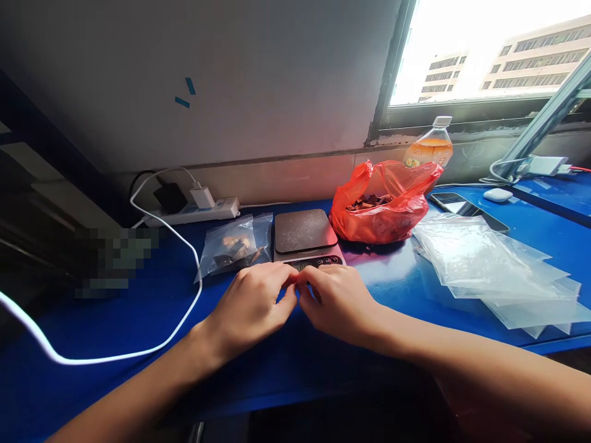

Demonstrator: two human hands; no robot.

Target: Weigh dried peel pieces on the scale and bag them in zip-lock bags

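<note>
My left hand (pixel 258 299) and my right hand (pixel 339 301) meet fingertip to fingertip at the front of a digital kitchen scale (pixel 306 231). On both, thumb and forefinger are pinched; whatever is between them, if anything, is hidden or too small to name. The scale's display is partly covered by my fingers, and pale specks dot its bare platform. Left of it lies a clear plastic bag (pixel 235 243) with brown and yellowish pieces inside. Touching or nearly touching the scale's right side, a red plastic bag (pixel 381 215) gapes at the top, showing dark dried pieces.
Several flat clear bags (pixel 480 258) lie stacked at the right, partly over a phone (pixel 466 206). Behind the red bag stands a drink bottle (pixel 431 147). A power strip (pixel 203 212) runs along the wall, and a white cable (pixel 184 326) loops across the blue table (pixel 397 264).
</note>
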